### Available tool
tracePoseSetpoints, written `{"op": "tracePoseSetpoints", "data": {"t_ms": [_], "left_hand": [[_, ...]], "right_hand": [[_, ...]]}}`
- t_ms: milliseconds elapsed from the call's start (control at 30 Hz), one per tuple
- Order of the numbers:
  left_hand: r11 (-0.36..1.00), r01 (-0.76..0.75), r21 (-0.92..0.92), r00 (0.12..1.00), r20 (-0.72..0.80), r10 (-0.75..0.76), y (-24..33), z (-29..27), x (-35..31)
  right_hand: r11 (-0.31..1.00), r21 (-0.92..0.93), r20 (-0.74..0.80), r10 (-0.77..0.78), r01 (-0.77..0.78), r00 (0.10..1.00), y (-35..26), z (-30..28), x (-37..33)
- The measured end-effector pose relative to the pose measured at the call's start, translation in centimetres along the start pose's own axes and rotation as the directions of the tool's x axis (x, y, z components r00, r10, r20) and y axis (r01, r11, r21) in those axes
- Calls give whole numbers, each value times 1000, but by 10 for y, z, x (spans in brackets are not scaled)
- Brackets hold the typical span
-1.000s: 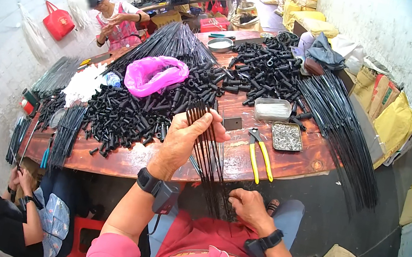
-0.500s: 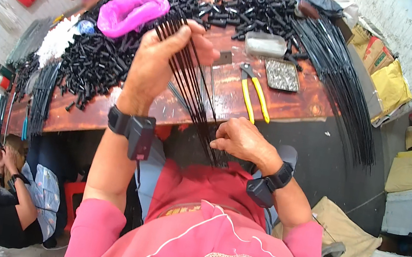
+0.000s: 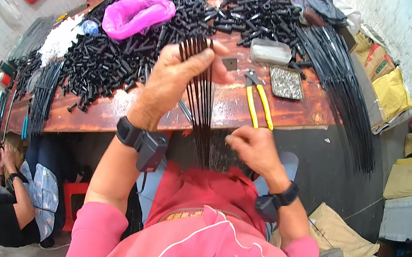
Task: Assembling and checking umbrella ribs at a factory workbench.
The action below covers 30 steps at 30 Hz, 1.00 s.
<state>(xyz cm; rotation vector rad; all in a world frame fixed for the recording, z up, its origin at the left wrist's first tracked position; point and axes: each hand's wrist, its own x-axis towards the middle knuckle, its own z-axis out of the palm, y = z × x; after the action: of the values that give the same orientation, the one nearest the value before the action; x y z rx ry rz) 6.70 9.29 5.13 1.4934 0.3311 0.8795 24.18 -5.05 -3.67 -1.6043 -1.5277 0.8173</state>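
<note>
At table (image 3: 305, 110), black rods (image 3: 202, 117), lengthwise toward lap (image 3: 211, 193)

Black tubes (image 3: 102, 58) and pliers (image 3: 264, 106) lie on the wooden table (image 3: 304, 110)

Compared with a second ago, the right grip (image 3: 257, 149) has moved away from the lower ends of the black strips (image 3: 202, 103), which now hang steeper from the left grip (image 3: 170, 78).
</note>
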Motion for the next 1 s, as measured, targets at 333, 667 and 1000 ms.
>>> {"op": "tracePoseSetpoints", "data": {"t_ms": [333,667,1000], "left_hand": [[998,34,-48,999,22,-33,-3,11,-4],[995,92,41,983,158,-97,4,7,0],[999,21,30,983,180,-26,6,9,3]], "right_hand": [[617,-231,17,-770,752,637,-89,-73,102],[831,444,378,-513,335,771,-94,-72,120],[828,497,402,-486,261,776,-98,-61,119]]}}
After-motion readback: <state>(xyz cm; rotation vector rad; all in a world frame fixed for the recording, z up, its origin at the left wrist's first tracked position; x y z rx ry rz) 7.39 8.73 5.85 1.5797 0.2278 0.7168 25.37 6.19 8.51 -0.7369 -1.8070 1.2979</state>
